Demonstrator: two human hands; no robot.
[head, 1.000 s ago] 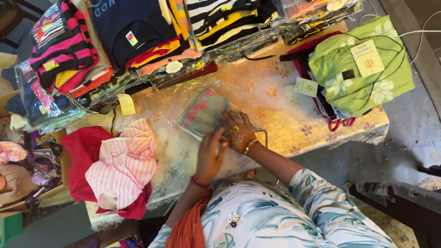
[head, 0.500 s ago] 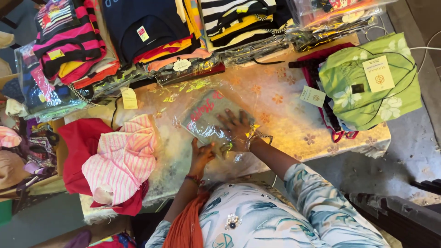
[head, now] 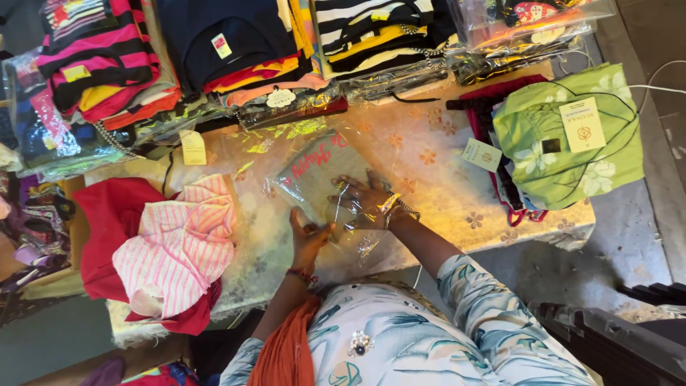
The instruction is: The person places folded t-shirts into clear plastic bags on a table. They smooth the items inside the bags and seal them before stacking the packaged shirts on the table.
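A folded grey garment [head: 314,171] with pink lettering lies in a clear plastic bag [head: 357,246] on the floral-covered table [head: 443,179]. My left hand [head: 307,239] pinches the bag's near edge. Spread flat with fingers apart, my right hand [head: 364,204] rests on the garment's near end. Clear film seems to lie over this hand, as if it were inside the bag's mouth. A bangle sits on the right wrist and a red thread band on the left.
A pink striped garment [head: 179,246] lies on a red one [head: 100,229] at the left. Stacks of folded striped and dark tops [head: 236,43] in plastic line the far edge. A green floral garment [head: 572,136] with tags sits at the right. A dark chair [head: 614,343] stands near right.
My right hand has slid further onto the garment and now lies under the film. My left hand has moved to the bag's near left edge. The camera view has shifted slightly.
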